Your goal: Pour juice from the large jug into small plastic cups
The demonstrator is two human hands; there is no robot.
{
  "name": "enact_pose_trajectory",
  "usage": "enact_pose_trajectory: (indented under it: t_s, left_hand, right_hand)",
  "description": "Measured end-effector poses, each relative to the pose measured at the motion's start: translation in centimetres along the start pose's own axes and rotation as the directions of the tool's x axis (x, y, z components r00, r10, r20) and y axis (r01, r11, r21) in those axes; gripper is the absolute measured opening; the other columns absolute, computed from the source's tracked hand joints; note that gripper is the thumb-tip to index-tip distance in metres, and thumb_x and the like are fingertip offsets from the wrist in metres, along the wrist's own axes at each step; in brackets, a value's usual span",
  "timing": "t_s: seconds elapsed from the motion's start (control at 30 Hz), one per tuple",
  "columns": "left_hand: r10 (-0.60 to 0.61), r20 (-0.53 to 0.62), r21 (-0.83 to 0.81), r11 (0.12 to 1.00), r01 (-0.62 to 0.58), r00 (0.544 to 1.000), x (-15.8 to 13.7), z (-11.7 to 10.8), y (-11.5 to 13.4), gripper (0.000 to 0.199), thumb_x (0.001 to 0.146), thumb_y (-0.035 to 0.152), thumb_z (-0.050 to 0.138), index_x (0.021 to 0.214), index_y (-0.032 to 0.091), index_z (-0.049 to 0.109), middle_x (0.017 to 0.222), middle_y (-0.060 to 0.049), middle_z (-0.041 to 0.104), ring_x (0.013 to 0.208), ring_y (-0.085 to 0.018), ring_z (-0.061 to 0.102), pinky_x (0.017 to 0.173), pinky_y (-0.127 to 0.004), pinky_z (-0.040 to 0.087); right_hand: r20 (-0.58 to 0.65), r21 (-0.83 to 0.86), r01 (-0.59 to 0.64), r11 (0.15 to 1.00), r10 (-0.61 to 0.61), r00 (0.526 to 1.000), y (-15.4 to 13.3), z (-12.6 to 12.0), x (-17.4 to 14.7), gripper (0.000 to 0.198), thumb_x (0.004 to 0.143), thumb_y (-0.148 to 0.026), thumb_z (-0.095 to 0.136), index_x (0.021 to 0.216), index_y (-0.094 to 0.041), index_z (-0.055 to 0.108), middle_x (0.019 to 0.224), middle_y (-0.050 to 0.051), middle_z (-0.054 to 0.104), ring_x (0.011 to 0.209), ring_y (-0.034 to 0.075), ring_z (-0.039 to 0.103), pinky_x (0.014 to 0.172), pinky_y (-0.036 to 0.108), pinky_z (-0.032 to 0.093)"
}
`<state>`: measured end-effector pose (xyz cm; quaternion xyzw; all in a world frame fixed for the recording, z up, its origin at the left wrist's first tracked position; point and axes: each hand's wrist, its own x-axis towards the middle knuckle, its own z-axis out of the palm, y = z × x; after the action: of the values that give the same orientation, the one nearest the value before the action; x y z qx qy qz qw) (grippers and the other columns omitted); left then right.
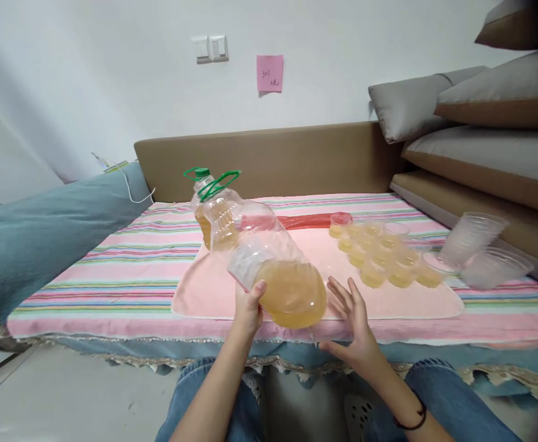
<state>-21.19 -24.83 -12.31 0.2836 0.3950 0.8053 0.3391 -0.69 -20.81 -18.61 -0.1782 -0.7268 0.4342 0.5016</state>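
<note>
Clear plastic shows first in the head view: we hold a large bottle (pixel 291 294) in front of us, tilted so that its neck points up and to the left and its base faces down and to the right. Yellowish liquid pools in the base, and some lies nearer the neck, below a green handle (pixel 218 186). Our left hand (pixel 249 307) is wrapped around the bottle's lower side, thumb pressed on the wall beside the pale label (pixel 248 261). Our right hand (pixel 356 319) is spread wide, fingers and thumb apart, just beside the base; we cannot tell whether its fingertips touch the plastic. A dark bracelet (pixel 413 420) circles that wrist.

Behind the raised neck we see a second bottle (pixel 203 226), partly hidden, with a green cap and amber liquid. To the right, a group of clear cups (pixel 379 255), each with some pale yellow liquid, stands close together on a pink cloth (pixel 204 282). Two stacks of nested cups (pixel 473 239) lie on their sides beyond them, near piled cushions (pixel 489 147). Red material (pixel 310 221) stretches behind the group.

Striped fabric (pixel 103 270) lies beneath it all, in front of a brown backrest (pixel 287 162). On the left we see a blue-green armrest (pixel 57 221) with a white cable (pixel 128 187). Light switches (pixel 211 49) and a pink note (pixel 269 73) with handwriting are on the wall. Our jeans (pixel 453 399) show below.
</note>
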Motion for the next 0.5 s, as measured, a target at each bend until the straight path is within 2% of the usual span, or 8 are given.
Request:
enact_pose_trajectory:
  t_s: [0.1,0.2,0.33,0.5]
  left_hand:
    - [-0.118,0.141,-0.060,0.990,0.128,0.983,-1.8,2.5,-1.1,0.081,0.046,0.056,0.084,0.116,0.021,0.064,0.090,-0.009,0.075,0.100,-0.037,0.070,0.089,-0.048,0.057]
    - [-0.183,0.249,-0.093,0.973,0.211,0.951,-3.0,4.3,-1.7,0.085,0.046,0.061,0.082,0.118,0.020,0.063,0.093,-0.011,0.074,0.103,-0.038,0.069,0.089,-0.050,0.056]
    - [-0.173,0.265,-0.082,0.976,0.201,0.949,-3.0,5.1,-1.9,0.083,0.047,0.062,0.080,0.116,0.019,0.064,0.092,-0.011,0.074,0.105,-0.038,0.068,0.090,-0.050,0.056]
    - [-0.155,0.199,-0.065,0.983,0.171,0.968,-1.8,4.6,-1.7,0.075,0.044,0.060,0.081,0.106,0.019,0.069,0.086,-0.011,0.075,0.103,-0.038,0.069,0.088,-0.047,0.057]
  right_hand:
    - [-0.087,0.072,-0.065,0.995,0.071,0.994,0.0,-0.1,-1.2,0.123,0.073,-0.063,0.082,0.157,-0.032,-0.001,0.157,0.017,0.020,0.142,0.034,0.029,0.110,0.054,0.038]
    - [-0.194,0.087,-0.053,0.995,0.069,0.979,0.1,-0.2,-1.6,0.135,0.063,-0.072,0.082,0.157,-0.026,-0.001,0.156,0.020,0.018,0.141,0.037,0.029,0.111,0.052,0.037]
    - [-0.227,0.050,0.013,0.999,-0.002,0.974,0.5,-0.8,-0.7,0.154,0.045,-0.082,0.083,0.156,-0.021,-0.004,0.153,0.024,0.022,0.141,0.041,0.028,0.113,0.055,0.034]
    - [-0.137,0.059,-0.023,0.998,0.031,0.990,0.4,-1.2,-0.4,0.150,0.050,-0.081,0.081,0.155,-0.026,-0.010,0.156,0.023,0.014,0.144,0.038,0.021,0.112,0.058,0.032]
